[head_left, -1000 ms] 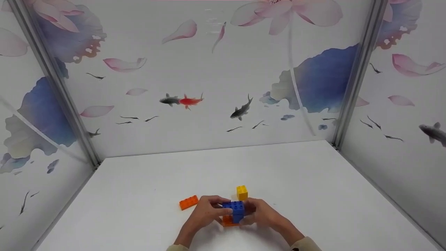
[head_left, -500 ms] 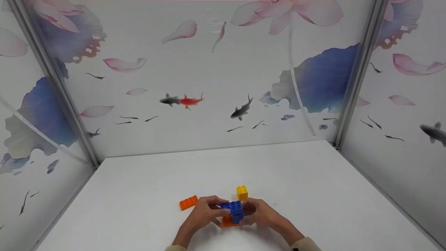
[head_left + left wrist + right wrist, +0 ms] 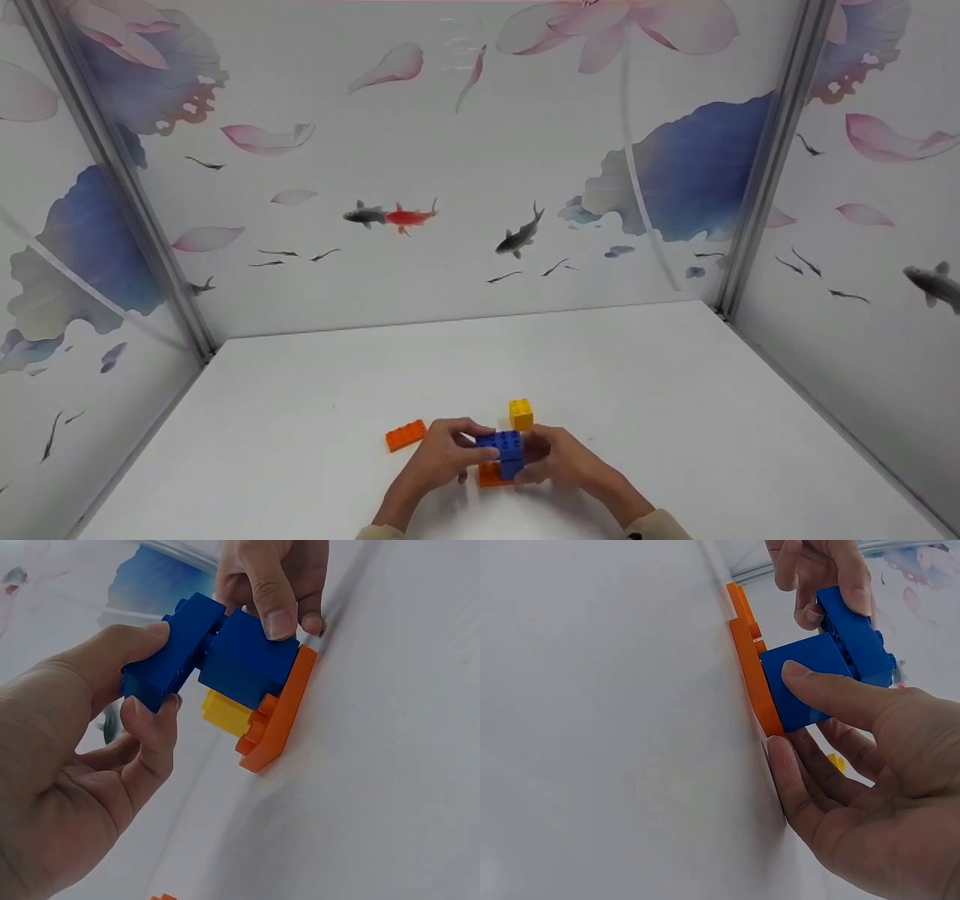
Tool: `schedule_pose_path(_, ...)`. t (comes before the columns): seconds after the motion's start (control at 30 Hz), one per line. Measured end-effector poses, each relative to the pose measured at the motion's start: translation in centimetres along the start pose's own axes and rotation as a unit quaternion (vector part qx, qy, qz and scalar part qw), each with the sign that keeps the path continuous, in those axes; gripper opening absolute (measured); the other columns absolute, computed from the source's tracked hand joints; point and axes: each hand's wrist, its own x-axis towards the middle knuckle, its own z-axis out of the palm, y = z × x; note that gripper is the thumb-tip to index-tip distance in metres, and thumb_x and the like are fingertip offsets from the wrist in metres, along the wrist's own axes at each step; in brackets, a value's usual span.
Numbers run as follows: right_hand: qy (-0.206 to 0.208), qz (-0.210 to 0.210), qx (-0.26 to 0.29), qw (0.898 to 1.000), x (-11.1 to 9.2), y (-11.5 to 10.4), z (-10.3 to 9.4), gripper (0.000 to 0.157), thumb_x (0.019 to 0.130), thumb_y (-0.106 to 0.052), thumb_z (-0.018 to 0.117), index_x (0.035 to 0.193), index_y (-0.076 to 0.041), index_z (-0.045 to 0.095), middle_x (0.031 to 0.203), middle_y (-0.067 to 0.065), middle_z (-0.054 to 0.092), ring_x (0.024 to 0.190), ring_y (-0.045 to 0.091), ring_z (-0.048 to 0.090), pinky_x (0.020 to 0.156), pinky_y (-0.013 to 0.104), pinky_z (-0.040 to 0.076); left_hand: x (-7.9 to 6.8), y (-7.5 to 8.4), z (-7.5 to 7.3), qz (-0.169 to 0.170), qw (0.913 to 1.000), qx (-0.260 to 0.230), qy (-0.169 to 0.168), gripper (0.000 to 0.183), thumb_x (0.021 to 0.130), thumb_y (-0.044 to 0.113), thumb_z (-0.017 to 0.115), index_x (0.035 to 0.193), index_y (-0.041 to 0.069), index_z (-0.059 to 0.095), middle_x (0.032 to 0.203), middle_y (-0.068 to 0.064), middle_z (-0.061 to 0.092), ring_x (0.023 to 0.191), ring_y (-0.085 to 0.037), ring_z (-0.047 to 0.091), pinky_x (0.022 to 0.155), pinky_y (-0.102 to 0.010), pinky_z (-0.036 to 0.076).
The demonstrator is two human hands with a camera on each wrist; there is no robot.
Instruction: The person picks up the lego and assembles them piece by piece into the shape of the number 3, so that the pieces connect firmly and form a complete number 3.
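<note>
My left hand (image 3: 446, 457) pinches a long blue brick (image 3: 176, 652) between thumb and fingers. That brick sits over the studs of a blue block (image 3: 251, 664), slightly askew, with a narrow gap showing between them. Under the block is an orange plate (image 3: 281, 720), several of its studs bare on the left half. My right hand (image 3: 566, 457) grips the blue block from the right, its thumb on the block's side and a fingertip at the plate's lower edge (image 3: 754, 682). Just behind the hands stands a yellow brick (image 3: 520, 414).
A second orange plate (image 3: 406, 435) lies on the white table (image 3: 300, 420), left of my left hand. Printed panels (image 3: 450, 262) with metal corner posts (image 3: 765, 150) enclose the table at the back and sides.
The long blue brick has shifted slightly left and then a little back over the block. A lower finger of my left hand has moved away from the orange plate. The right hand stays put.
</note>
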Motion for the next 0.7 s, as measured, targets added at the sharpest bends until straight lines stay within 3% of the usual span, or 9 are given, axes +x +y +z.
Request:
schedule_pose_path(0.23,0.002,-0.014,-0.002,1.000,0.02,0.00,-0.04,0.050,0.079,-0.011,0.084,0.125,-0.007,0.064,0.120,0.007,0.070,0.109,0.022,0.063,0.102,0.049,0.053,0.16,-0.17,0.11,0.005,1.0000,0.004,0.001,0.033,0.085,0.029,0.080,0.116,0.017,0.075,0.115,-0.007,0.069,0.083,-0.018,0.063,0.056,-0.020,0.053)
schedule_pose_path(0.47,0.008,-0.006,-0.012,1.000,0.02,-0.22,0.06,0.051,0.079,-0.010,0.085,0.125,-0.007,0.065,0.120,0.006,0.069,0.110,0.022,0.063,0.106,0.052,0.049,0.15,-0.25,0.01,-0.009,1.0000,0.001,0.001,0.035,0.085,0.029,0.080,0.117,0.017,0.075,0.114,-0.007,0.068,0.075,-0.016,0.062,0.055,-0.020,0.051)
schedule_pose_path(0.7,0.012,0.007,-0.015,1.000,0.02,-0.20,0.17,0.049,0.079,-0.009,0.084,0.124,-0.007,0.065,0.118,0.006,0.069,0.107,0.021,0.062,0.104,0.050,0.051,-0.08,-0.30,-0.02,-0.009,0.9994,0.033,0.005,0.033,0.085,0.031,0.081,0.115,0.020,0.076,0.118,-0.006,0.068,0.090,-0.019,0.062,0.076,-0.030,0.057)
